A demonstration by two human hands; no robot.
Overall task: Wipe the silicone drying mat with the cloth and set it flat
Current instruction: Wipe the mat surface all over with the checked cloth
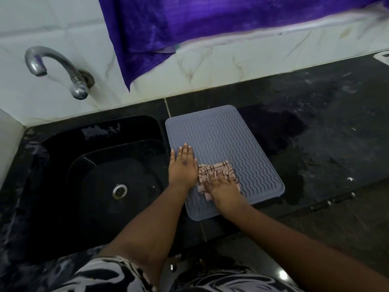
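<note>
A grey silicone drying mat [227, 144] lies flat on a black stone counter [315, 133], just right of a black sink [101, 161]; the person's left hand [182, 165] rests open, palm down, on the mat's left edge, gripping nothing. The right hand [223, 186] presses flat, fingers spread, on a pink checked cloth [216, 168] at the mat's near left part; a chrome tap [61, 70] juts from the white tiled wall, beside a hanging purple fabric [189, 24].

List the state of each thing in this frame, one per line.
Mat: flat on the counter, beside the sink.
Cloth: bunched on the mat, under the right hand.
Left hand: open, pressed flat on the mat.
Right hand: pressing on the cloth.
Tap: no water running.
Sink: no dishes inside.
</note>
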